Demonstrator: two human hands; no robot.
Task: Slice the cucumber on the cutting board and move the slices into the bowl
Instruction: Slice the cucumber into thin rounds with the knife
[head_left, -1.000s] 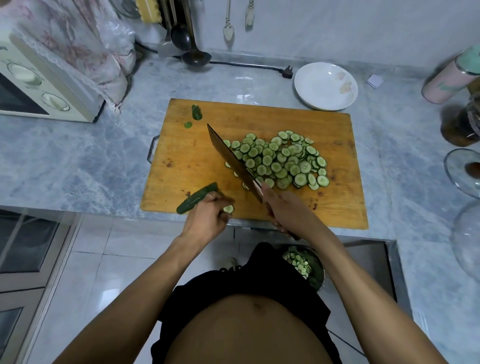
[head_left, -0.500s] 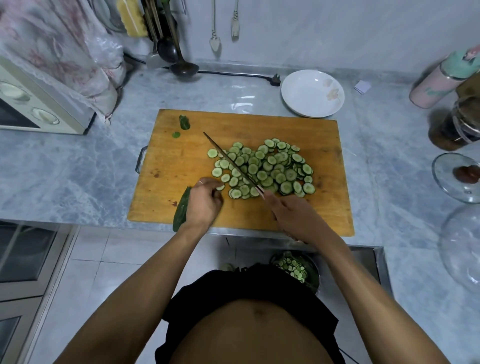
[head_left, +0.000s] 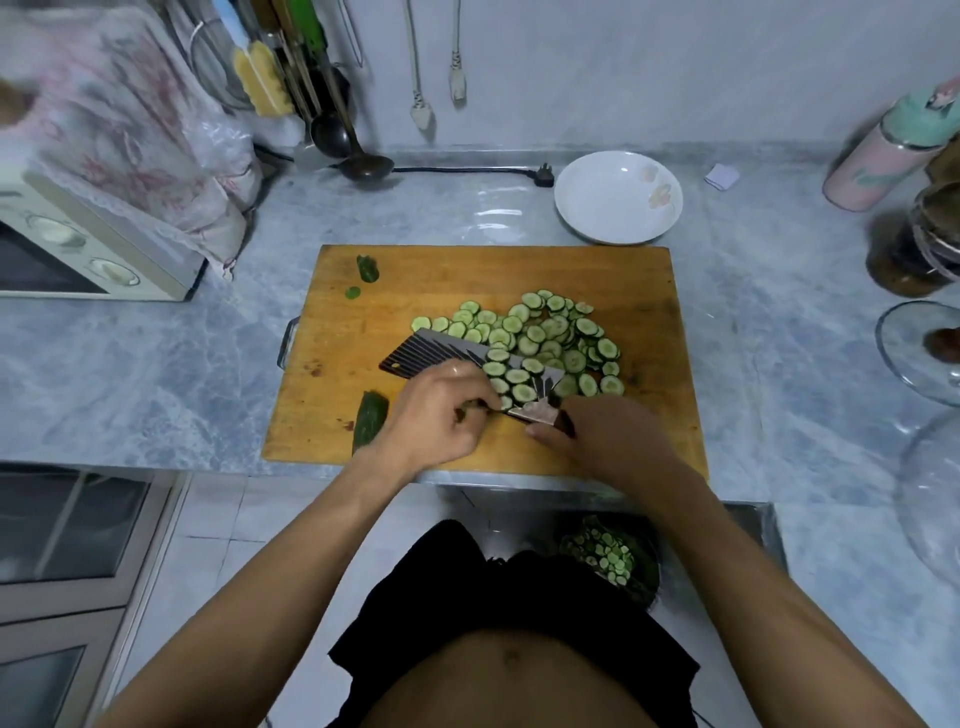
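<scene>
Head view, one camera only. Board (head_left: 395, 415) sits mid-counter, a metal handle at its 9 o'clock edge. Slices (head_left: 550, 338) heaped on the board's centre-right half, spreading from 12 toward 3 o'clock of the hands. Knife (head_left: 457, 358) lies nearly flat, broad side up, tip toward 10 o'clock; a row of slices rides on the blade. Right hand (head_left: 602, 441) is wrapped around the knife handle at the board's 6 o'clock side. Left hand (head_left: 436, 415) rests at the blade's near edge, fingers curled, fingertips touching the slices on the blade; whether it pinches any I cannot tell. Uncut cucumber (head_left: 370, 421) lies just beside the left wrist at its 9 o'clock, apart from both hands, its near end at the board's near edge. Two small trimmed bits (head_left: 368, 269) at the board's far-left corner. Bowl (head_left: 608, 558) with slices inside sits low, below the counter edge at 6 o'clock of the right forearm, partly hidden by the arm. White plate (head_left: 618, 197) beyond the board at 1 o'clock.
</scene>
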